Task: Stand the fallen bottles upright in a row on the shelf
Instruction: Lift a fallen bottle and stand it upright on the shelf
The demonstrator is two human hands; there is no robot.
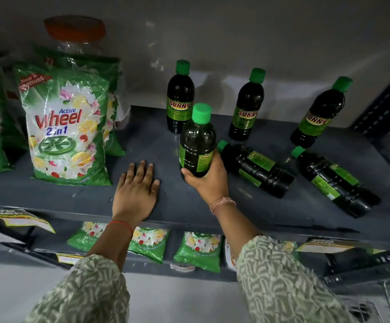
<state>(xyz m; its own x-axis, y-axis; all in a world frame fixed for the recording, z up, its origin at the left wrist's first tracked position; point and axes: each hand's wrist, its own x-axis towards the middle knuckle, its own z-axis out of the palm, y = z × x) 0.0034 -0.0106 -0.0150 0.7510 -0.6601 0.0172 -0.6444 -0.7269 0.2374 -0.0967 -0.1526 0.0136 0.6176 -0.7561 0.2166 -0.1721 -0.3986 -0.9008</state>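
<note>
My right hand [209, 180] holds a dark bottle [197, 145] with a green cap near the middle of the frame; its fingers [219, 157] wrap around the lower body and the thumb presses the near side. The bottle stands nearly upright, and I cannot tell whether its base touches the shelf [142, 145] or sits just above it. My left hand [135, 194] lies flat on the shelf to the left of it, palm down, fingers [140, 170] spread slightly and touching nothing else.

Along the back wall, in the upper right of the frame, three bottles stand upright: the left one [180, 99] just behind the held bottle, a middle one [247, 106], and a right one [321, 113], set well apart from each other. In front of them, two bottles lie on their sides with caps pointing to the upper left: the nearer fallen bottle [255, 167] is just beside my right hand, and the far fallen bottle [336, 181] lies right of it.

At the left of the frame a green detergent bag [65, 127] stands on the same shelf, with a clear jar [77, 36] behind it. Smaller green packets [197, 251] show on the shelf below, at the lower centre.
</note>
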